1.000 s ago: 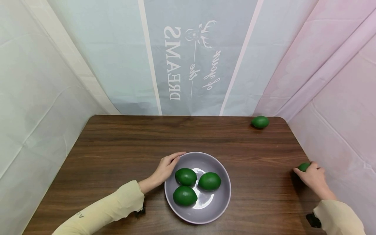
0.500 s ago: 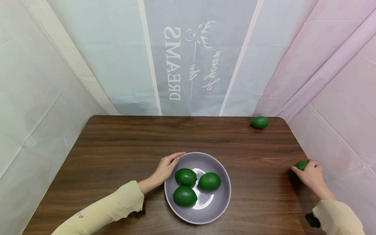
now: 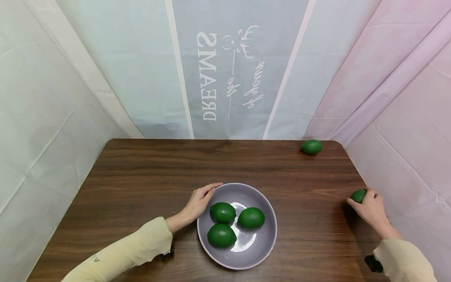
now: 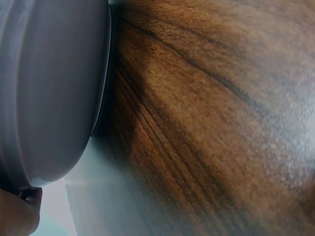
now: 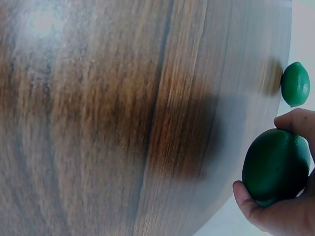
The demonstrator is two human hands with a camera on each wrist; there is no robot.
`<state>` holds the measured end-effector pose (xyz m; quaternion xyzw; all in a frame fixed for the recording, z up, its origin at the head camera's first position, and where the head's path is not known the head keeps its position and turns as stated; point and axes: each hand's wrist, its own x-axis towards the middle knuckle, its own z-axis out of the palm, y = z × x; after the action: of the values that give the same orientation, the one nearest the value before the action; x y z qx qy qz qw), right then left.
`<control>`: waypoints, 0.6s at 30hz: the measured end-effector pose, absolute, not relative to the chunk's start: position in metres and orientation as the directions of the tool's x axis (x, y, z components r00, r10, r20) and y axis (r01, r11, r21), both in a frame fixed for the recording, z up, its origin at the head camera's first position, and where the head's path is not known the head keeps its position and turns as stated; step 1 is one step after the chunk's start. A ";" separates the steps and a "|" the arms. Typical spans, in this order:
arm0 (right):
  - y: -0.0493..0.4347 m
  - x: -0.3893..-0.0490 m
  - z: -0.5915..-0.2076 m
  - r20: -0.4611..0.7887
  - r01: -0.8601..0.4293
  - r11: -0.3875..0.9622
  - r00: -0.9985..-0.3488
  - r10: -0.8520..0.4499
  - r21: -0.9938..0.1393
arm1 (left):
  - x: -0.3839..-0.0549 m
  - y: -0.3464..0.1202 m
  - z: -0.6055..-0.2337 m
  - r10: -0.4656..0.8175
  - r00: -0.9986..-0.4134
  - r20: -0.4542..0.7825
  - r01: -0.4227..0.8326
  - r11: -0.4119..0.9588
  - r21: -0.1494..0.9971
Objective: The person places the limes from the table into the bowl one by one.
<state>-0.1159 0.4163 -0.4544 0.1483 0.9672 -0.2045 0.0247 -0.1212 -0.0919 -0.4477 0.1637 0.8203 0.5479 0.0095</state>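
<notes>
A round grey-purple bowl [image 3: 258,250] stands on the brown wooden table, its outer wall filling the left of the left wrist view. Inside it lie three green limes [image 3: 251,218], grouped left of and around the middle. My left hand [image 3: 197,201] grips the bowl's upper left rim. Over at the table's right edge, my right hand [image 3: 371,209] holds another lime [image 3: 358,195] between thumb and fingers. The right wrist view shows this held lime [image 5: 273,169] large, pinched from both sides.
One more lime [image 3: 311,147] lies near the table's [image 3: 158,168] far right corner. White cloth [image 3: 415,129] rises along the right side, and a pale blue printed curtain [image 3: 141,70] hangs behind the back edge.
My right hand has shifted slightly left and toward the back, carrying the lime. The left hand, the bowl and the other limes stay in place.
</notes>
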 end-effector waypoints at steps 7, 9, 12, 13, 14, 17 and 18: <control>0.412 -0.118 -0.456 -0.064 0.248 0.884 -0.968 0.243 -0.396 | -0.115 -0.091 -0.433 0.289 -0.945 0.156 0.255 0.345 0.903; 0.411 -0.118 -0.456 -0.042 0.226 0.888 -0.973 0.229 -0.400 | -0.119 -0.092 -0.443 0.282 -0.945 0.163 0.258 0.343 0.903; 0.409 -0.119 -0.456 -0.014 0.201 0.892 -0.977 0.213 -0.404 | -0.125 -0.093 -0.459 0.277 -0.945 0.174 0.266 0.341 0.901; 0.408 -0.119 -0.456 -0.005 0.193 0.893 -0.978 0.209 -0.406 | -0.127 -0.094 -0.464 0.277 -0.945 0.174 0.265 0.339 0.903; 0.408 -0.119 -0.456 0.004 0.186 0.894 -0.979 0.206 -0.408 | -0.127 -0.094 -0.466 0.279 -0.944 0.174 0.267 0.341 0.901; 0.405 -0.120 -0.455 0.033 0.164 0.893 -0.980 0.196 -0.418 | -0.129 -0.094 -0.468 0.282 -0.943 0.177 0.270 0.338 0.902; 0.405 -0.121 -0.455 0.044 0.157 0.893 -0.980 0.193 -0.421 | -0.129 -0.095 -0.469 0.284 -0.943 0.174 0.268 0.334 0.904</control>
<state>-0.1206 0.4049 -0.4549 0.0900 0.9721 -0.2126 -0.0421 -0.1292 -0.0949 -0.4685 0.1690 0.8166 0.5519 0.0074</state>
